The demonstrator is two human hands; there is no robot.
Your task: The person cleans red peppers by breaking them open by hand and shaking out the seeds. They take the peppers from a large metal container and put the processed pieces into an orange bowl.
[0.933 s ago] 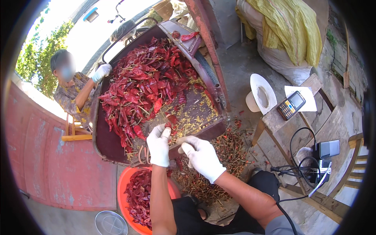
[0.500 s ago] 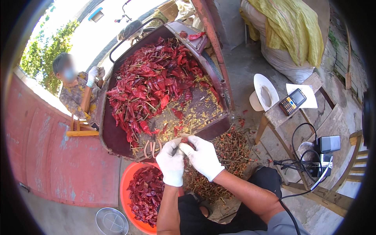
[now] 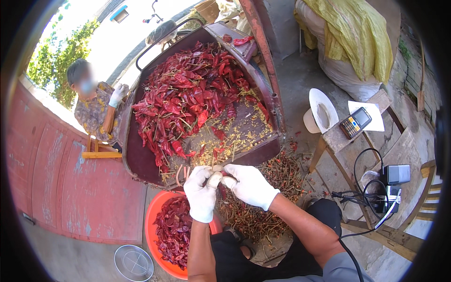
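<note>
My left hand (image 3: 201,193) and my right hand (image 3: 250,185), both in white gloves, meet in front of the cart's near edge. Their fingers are closed in a pinch, fingertips nearly touching. A small dark red bit of a dried chili pepper (image 3: 222,191) shows between them; the gloved fingers hide most of it. Just beyond lies a heap of dried red chilies (image 3: 188,94) with stems in a maroon metal cart (image 3: 258,152). Below my left hand an orange basin (image 3: 151,214) holds more red chilies (image 3: 174,230).
Loose stems (image 3: 263,211) cover the ground under my right forearm. At right, a wooden bench (image 3: 331,141) bears a handheld meter (image 3: 356,123); a white hat (image 3: 323,113) is beside it. Cables (image 3: 361,188) trail there. Another person (image 3: 96,113) sits at left, near a round sieve (image 3: 134,263).
My hands have drawn slightly apart and the fingers have shifted their pinch. The whole view has moved a little. At left, the other person's gloved hand has shifted.
</note>
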